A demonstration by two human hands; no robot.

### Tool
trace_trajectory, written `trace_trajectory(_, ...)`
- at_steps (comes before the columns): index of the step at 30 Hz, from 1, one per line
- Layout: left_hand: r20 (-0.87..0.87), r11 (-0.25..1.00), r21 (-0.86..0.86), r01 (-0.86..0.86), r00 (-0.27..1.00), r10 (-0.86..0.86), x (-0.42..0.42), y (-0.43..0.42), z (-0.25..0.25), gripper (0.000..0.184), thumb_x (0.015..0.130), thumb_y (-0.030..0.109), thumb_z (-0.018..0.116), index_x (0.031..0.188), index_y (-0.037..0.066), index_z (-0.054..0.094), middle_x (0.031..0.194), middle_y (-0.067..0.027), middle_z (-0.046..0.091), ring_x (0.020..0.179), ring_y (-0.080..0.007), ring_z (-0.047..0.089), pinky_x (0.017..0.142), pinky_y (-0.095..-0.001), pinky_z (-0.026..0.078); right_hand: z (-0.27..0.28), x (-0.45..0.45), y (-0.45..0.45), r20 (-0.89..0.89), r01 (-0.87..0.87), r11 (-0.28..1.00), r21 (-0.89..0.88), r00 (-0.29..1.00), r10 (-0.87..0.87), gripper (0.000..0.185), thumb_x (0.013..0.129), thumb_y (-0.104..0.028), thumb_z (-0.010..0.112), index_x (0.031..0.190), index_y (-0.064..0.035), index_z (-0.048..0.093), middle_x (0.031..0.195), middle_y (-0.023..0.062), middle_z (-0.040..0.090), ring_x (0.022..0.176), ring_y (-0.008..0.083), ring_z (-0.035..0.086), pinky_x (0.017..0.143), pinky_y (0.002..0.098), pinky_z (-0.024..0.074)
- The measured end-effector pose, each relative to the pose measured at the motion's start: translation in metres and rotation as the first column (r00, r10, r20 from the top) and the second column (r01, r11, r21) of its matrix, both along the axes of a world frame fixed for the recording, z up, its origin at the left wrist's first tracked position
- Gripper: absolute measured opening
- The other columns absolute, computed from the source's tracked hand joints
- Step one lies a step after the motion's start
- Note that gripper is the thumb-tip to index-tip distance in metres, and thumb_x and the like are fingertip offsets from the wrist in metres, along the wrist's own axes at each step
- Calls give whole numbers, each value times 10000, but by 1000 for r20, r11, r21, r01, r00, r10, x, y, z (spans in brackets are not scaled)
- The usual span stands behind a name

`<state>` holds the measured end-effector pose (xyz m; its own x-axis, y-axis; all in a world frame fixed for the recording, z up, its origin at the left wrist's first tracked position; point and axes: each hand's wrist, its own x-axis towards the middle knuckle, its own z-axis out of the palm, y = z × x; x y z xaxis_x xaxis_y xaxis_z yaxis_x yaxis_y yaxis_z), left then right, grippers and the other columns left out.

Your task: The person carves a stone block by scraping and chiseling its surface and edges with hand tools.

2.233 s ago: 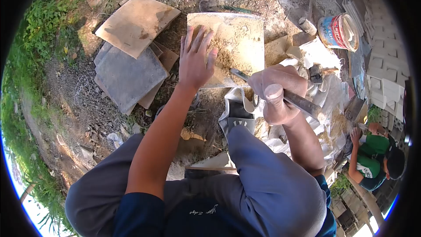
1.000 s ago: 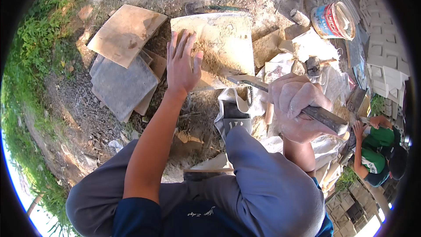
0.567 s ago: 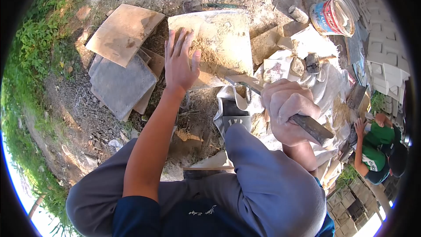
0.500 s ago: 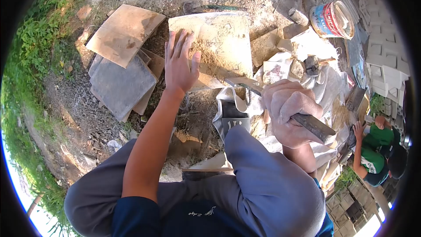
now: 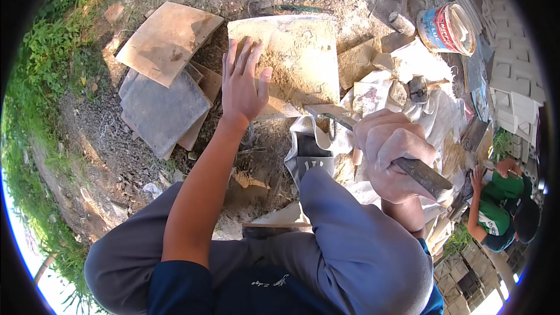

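In the head view, the left hand lay spread on a dusty tile beside stacked tiles; the right hand clutched a flat metal bar by its near edge, where excessive force could have chipped it.

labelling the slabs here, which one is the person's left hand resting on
The pale, dusty slab straight ahead, with the left hand spread on it; the tan slab and dark grey slab, to its left, are untouched.

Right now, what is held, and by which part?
Right hand: a long, narrow grey tool, around its middle. Left hand: nothing; spread on a square beige slab.
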<state>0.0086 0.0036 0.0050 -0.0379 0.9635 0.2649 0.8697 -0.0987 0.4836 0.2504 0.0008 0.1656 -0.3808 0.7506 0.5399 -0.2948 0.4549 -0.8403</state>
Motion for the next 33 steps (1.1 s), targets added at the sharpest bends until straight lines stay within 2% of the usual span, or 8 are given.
trace_trajectory(6,-3,1000,-8,-11,1000,11,2,3,2,507,997,345,487,1448,115,467,1529,-120,415,1479,-370,229,1207,-542,190,-1,-8,1,13,32,999,-9,999,-32,635,950,-619,482,636,-74,398,466,1,362,357,146,338,361,298,293)
trace_trajectory(9,-47,1000,19,-16,999,17,-1,3,2,486,1014,339,433,1425,90,498,1499,-147,451,1455,-385,285,1194,-490,232,1,-10,0,-2,30,998,-58,1000,-30,650,954,-632,468,635,-71,392,473,1,359,360,145,328,361,300,266)
trace_trajectory(15,-21,999,38,1,1000,0,1,0,0,480,1009,317,450,1427,85,496,1493,-159,455,1448,-402,292,1187,-495,241,1,-12,1,-32,-72,997,3,997,72,573,971,-495,553,630,-66,387,473,-1,346,360,141,303,367,303,227)
trace_trajectory(21,-13,998,66,5,1000,-4,0,3,4,470,1009,303,446,1418,77,502,1487,-174,458,1443,-419,293,1182,-499,248,-2,-14,3,30,-70,995,78,997,67,569,969,-502,558,631,-76,390,471,7,388,359,146,356,365,311,288)
trace_trajectory(24,-24,998,56,3,1000,-2,-4,3,3,465,1008,300,447,1413,77,507,1485,-173,461,1445,-415,293,1181,-497,249,3,-13,3,-28,-27,999,-17,999,26,602,970,-551,527,630,-74,389,473,17,391,355,160,346,366,314,290)
trace_trajectory(26,-18,998,56,10,1000,-9,-1,-1,5,464,1009,302,443,1410,78,510,1486,-173,461,1446,-413,293,1182,-499,248,-16,-6,-2,53,-84,996,29,995,83,640,940,-648,465,645,-84,398,464,5,386,351,154,350,363,305,294)
trace_trajectory(29,-14,999,38,-6,1000,7,0,2,6,469,1005,308,447,1409,78,510,1486,-173,460,1447,-413,292,1180,-505,248,-3,-12,6,71,-63,994,90,996,57,663,912,-700,447,659,-88,401,457,-4,379,352,140,354,362,298,292)
trace_trajectory(33,-3,1000,24,6,1000,-6,0,-7,2,478,999,312,455,1411,78,509,1487,-168,460,1447,-409,293,1182,-509,244,-6,-12,1,3,-61,997,38,998,61,695,914,-716,427,655,-73,388,462,5,364,353,139,340,357,299,274)
